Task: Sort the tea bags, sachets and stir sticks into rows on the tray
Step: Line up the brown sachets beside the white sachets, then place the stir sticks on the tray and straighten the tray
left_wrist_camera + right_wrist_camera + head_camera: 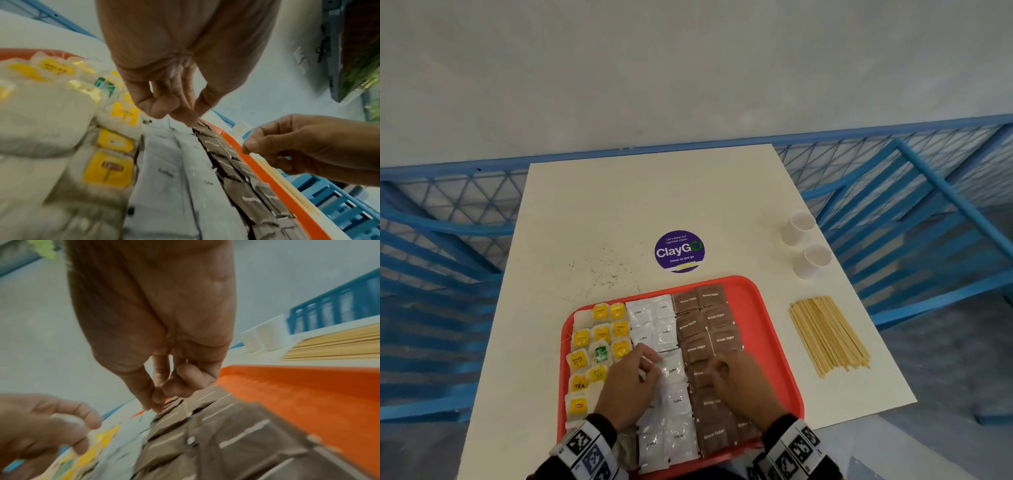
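Tray (763, 308) (head): red plastic, rounded corners; tea bags (599, 346) left, glossy white sachets (654, 325) middle, brown paper sachets (709, 325) right; flat wooden stir sticks (828, 334) on table (619, 205).
Left wrist: left hand (174, 78), fingers curled, grip unclear.
Right wrist: right hand (156, 331), curled fingertips on brown sachets; ribbed tray wall.

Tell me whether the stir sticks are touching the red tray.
Apart. The head view shows the stir sticks lying on the table to the right of the tray, with a bare strip of tabletop between them.
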Demonstrator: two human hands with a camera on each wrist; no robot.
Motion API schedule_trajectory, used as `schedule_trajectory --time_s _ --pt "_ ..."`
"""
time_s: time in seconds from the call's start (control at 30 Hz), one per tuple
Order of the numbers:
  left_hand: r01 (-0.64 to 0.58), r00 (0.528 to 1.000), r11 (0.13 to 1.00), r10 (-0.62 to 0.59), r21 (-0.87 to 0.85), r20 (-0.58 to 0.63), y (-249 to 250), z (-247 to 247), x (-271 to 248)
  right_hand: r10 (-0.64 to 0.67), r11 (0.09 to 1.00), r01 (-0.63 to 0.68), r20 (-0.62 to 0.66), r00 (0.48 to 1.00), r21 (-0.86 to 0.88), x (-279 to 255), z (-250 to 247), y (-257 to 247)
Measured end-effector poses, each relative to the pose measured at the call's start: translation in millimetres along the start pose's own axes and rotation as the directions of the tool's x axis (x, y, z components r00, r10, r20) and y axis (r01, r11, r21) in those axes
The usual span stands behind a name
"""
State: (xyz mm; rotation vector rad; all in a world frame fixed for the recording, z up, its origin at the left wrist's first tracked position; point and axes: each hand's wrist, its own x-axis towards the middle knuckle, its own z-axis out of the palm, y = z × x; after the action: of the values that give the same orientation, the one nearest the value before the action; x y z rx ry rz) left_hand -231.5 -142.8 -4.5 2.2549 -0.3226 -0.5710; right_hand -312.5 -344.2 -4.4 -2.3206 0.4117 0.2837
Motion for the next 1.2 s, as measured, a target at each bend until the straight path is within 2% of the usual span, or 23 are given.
schedule_trajectory --time_s 0.07,0.13,0.27,0.33,0.4,0.47,0.53,0.57,0.6,0.7,0.8,0.9,0.97,1.07,1.2 --pt "-0.075 0.988 0.995 0.065 0.067 0.14 11.2 -1.4 5.0 0.13 0.991 -0.123 -0.154 0.98 0.057 -4.0 -27.0 19.8" --pt "-0.158 0.96 0.982 0.128 0.104 0.249 32.1 1.6 13.6 0.287 0.957 -0.266 -0.27 0.919 0.112 -5.9 -56.2 51.7" --pt "-0.302 0.904 0.947 0.247 0.112 0.35 85.0 24.9 42.5 0.467 0.875 -0.476 -0.419 0.779 0.089 5.6 -104.5 127.8" --pt "-0.352 0.87 0.93 0.284 0.103 0.402 109.7 43.2 58.5 0.541 0.82 -0.567 -0.439 0.717 0.084 13.2 -123.0 157.0" --pt "-0.326 0.854 0.942 0.257 0.081 0.452 132.6 61.8 73.9 0.612 0.767 -0.637 -0.39 0.688 0.08 20.3 -134.8 177.3" --pt "-0.198 0.859 0.98 0.166 0.015 0.484 150.0 82.2 91.5 0.645 0.742 -0.666 -0.357 0.676 0.081 26.8 -138.8 180.8" --pt "0.009 0.855 0.996 0.036 -0.084 0.517 162.7 107.1 107.5 0.651 0.739 -0.67 -0.327 0.685 0.069 32.6 -137.1 171.3" --pt "0.11 0.846 0.987 -0.032 -0.115 0.532 166.3 120.7 114.1 0.641 0.745 -0.667 -0.3 0.707 0.021 34.4 -133.9 163.5" --pt "0.171 0.835 0.978 -0.08 -0.12 0.544 170.1 133.6 118.5 0.625 0.751 -0.659 -0.27 0.732 -0.049 35.2 -129.5 156.6" --pt "0.25 0.835 0.963 -0.161 -0.102 0.526 173.8 173.1 135.4 0.573 0.757 -0.612 -0.216 0.791 -0.232 37.2 -116.4 147.7" --pt "0.426 0.812 0.886 -0.286 -0.182 0.509 157.1 214.1 157.0 0.539 0.78 -0.586 -0.237 0.808 -0.221 40.1 -98.8 146.2" --pt "0.505 0.797 0.827 -0.336 -0.248 0.502 157.7 233.9 162.0 0.464 0.813 -0.512 -0.22 0.858 -0.278 45.4 -74.5 143.5" --pt "0.54 0.788 0.791 -0.355 -0.287 0.503 171.1 226.4 155.3 0.42 0.83 -0.461 -0.193 0.887 -0.312 51.4 -58.5 147.9" --pt "0.583 0.769 0.755 -0.395 -0.299 0.503 176.9 220.9 154.4 0.416 0.843 -0.472 -0.246 0.876 -0.258 56.6 -60.1 146.9" --pt "0.629 0.737 0.724 -0.44 -0.283 0.512 158.7 229.1 164.5 0.434 0.843 -0.492 -0.266 0.861 -0.215 57.2 -66.8 139.9"
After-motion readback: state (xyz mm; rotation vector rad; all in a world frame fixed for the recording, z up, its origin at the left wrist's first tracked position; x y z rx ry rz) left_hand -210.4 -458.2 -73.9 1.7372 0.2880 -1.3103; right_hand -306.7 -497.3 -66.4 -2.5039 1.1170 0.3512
